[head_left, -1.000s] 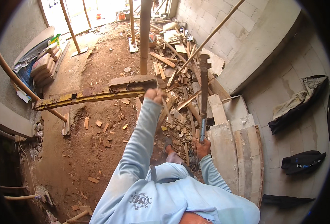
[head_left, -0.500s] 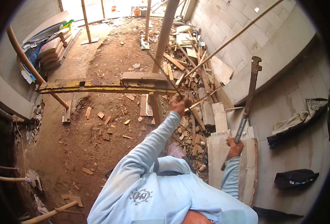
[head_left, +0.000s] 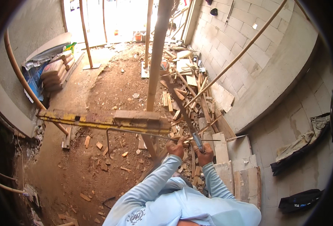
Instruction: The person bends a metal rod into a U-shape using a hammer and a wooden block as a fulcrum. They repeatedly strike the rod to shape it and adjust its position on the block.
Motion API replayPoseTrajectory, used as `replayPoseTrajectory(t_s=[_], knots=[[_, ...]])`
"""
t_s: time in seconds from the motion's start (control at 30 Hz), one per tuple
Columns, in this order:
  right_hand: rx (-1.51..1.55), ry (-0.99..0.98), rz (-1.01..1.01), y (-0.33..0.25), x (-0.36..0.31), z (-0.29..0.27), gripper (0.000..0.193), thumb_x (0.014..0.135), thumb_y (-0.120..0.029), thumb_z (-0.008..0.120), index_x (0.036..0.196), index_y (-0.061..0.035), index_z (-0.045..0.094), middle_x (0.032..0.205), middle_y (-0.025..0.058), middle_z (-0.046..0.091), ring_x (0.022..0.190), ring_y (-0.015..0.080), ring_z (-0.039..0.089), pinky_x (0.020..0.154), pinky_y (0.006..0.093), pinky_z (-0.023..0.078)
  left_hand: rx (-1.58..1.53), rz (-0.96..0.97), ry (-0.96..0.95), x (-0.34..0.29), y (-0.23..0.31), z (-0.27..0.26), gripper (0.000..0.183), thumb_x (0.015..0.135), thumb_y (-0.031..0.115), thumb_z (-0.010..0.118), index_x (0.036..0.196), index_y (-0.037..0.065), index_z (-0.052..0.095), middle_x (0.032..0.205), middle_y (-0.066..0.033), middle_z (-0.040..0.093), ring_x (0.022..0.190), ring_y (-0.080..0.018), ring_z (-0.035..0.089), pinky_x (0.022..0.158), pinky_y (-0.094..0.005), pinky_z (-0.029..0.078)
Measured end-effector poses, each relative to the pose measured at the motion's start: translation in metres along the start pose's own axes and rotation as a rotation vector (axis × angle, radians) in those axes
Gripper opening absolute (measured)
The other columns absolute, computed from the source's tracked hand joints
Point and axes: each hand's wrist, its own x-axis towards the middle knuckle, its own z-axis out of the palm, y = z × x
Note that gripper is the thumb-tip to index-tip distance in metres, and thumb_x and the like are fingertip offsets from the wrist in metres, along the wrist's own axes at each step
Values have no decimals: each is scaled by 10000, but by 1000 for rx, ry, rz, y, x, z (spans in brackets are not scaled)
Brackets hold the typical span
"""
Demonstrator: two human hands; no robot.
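My left hand [head_left: 176, 147] is closed around a thin steel rod [head_left: 140, 133], held level across the front of me. The rod's left end is bent downward into a hook, and its straight end passes beyond my right hand. In my right hand [head_left: 204, 153] is a long rusty rebar bending wrench [head_left: 182, 105] with a grey lower part. It slants up and away to the left, crossing the rod close to my hands. Whether the wrench touches the rod I cannot tell. Just beyond the rod lies a worn yellow-edged beam [head_left: 79, 117] with a board [head_left: 136, 115] on it.
An upright pole [head_left: 157, 71] rises behind the beam. Scrap wood [head_left: 204, 98] is heaped along the block wall [head_left: 245, 34], under a slanting pole [head_left: 238, 52]. Stacked sacks [head_left: 54, 73] stand far left; boards [head_left: 245, 184] lie at my right. Dark cloth [head_left: 300, 201] hangs right.
The wrench has swung left, from my right side to the front, and my hands have come together. The rod has turned from pointing away to lying crosswise. The view has tilted up.
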Motion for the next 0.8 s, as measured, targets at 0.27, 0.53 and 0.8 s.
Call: replayPoseTrajectory(t_s=[0.27,0.53,0.8], knots=[[-123,-186,-474,38,143,17,363,742,-302,811,985,-50,714,1018,143,691,1063,301,613,924,402,484,117,102,191,98,-81,36,142,848,73,717,928,-38,679,836,-117,705,756,-184,659,686,-319,514],[-4,-509,-457,72,228,19,275,757,-273,828,837,-61,671,687,103,633,577,225,608,543,355,484,773,254,-171,125,-26,54,78,858,89,701,864,15,679,906,-117,722,779,-182,681,715,-337,527],[190,-872,-90,135,294,-1,243,800,-155,801,751,-8,613,624,-23,526,623,63,468,563,269,421,1440,1059,1061,104,53,-84,316,932,318,627,1062,31,647,937,-148,649,940,-302,628,860,-417,479]])
